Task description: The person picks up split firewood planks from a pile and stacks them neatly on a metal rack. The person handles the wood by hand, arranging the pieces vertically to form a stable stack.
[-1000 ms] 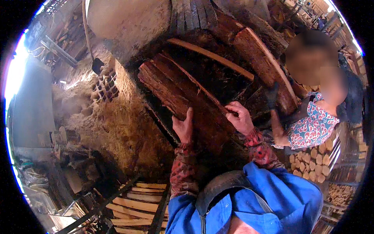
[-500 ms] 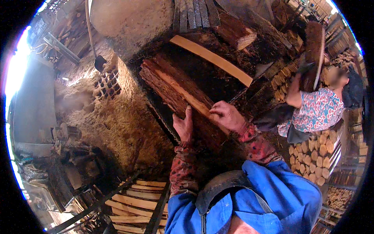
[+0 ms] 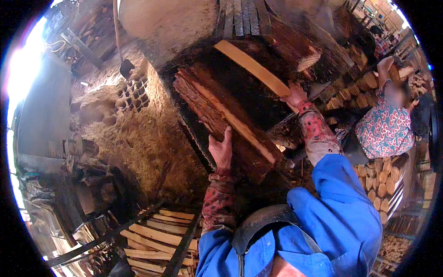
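A long split log (image 3: 217, 108) with rough reddish bark and a pale strip along its top lies slantwise in front of me on a dark bed. My left hand (image 3: 220, 150) is at the log's near left edge, with the thumb up on the bark and the fingers around the side, partly hidden. Beyond the log lies a flat, light-coloured plank (image 3: 251, 67), roughly parallel to it. Around the plank's near right end closes my right hand (image 3: 295, 96); its fingertips are partly hidden.
Another bark-covered log (image 3: 297, 46) lies at the far right beside dark hanging strips (image 3: 240, 18). A co-worker (image 3: 385, 129) in a patterned shirt is at right, near stacked wood (image 3: 380, 182). Sawdust (image 3: 143, 152) and a shovel (image 3: 126, 68) are at left; pale slats (image 3: 157, 240) sit at lower left.
My right hand has left the log's top and moved right and away to the plank's end. My left hand stays at the log. The co-worker no longer holds up the long bark-covered piece.
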Motion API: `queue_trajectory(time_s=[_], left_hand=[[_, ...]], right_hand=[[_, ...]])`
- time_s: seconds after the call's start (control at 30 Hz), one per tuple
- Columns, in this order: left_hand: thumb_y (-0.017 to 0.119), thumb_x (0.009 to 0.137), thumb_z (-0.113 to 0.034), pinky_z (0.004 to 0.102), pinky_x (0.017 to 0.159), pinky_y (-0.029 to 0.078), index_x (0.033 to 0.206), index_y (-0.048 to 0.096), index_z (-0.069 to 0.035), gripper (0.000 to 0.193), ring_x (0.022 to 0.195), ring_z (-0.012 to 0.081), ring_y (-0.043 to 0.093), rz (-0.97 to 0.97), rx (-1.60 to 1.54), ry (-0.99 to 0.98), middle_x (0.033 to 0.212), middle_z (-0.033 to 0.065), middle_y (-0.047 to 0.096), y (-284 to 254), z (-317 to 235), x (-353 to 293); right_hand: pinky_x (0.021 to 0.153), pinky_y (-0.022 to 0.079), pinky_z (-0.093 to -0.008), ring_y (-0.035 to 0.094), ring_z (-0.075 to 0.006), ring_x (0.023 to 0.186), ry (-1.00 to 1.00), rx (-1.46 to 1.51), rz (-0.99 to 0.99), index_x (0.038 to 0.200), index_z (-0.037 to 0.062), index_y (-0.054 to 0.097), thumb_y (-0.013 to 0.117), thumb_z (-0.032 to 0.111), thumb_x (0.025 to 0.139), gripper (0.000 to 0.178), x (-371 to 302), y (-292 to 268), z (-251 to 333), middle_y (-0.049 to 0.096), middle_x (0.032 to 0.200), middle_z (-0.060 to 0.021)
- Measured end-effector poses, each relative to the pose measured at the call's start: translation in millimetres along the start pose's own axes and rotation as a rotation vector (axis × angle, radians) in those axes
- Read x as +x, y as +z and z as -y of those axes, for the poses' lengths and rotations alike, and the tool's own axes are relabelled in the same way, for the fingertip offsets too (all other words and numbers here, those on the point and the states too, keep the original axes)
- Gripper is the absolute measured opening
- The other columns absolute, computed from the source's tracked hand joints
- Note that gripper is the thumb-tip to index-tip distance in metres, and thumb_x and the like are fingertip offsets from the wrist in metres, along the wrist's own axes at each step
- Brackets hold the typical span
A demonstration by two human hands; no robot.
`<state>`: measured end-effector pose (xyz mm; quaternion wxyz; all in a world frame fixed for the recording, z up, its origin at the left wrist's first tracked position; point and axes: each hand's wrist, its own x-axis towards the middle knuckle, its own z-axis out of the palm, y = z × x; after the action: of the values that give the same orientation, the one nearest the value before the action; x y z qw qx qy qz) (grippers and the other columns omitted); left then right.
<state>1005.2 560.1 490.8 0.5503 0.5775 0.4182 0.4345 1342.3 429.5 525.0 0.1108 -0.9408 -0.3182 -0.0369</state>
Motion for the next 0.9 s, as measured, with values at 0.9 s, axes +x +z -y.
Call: queue_trajectory(time_s=[0.9], left_hand=[[0.076,0.086,-0.031,0.0361,0.087,0.049,0.113,0.057,0.013,0.056,0.099,0.0227,0.062,0.103,0.033,-0.082,0.111,0.0177,0.067,55.4,-48.2,29.6]], right_hand=[[0.102,0.041,-0.0450,0.045,-0.0413,0.120,-0.293,0.444,0.143,0.127,-0.0108,0.049,0.069,0.028,0.084,0.061,-131.5,-42.5,84.1,0.044,0.129,-0.0250]])
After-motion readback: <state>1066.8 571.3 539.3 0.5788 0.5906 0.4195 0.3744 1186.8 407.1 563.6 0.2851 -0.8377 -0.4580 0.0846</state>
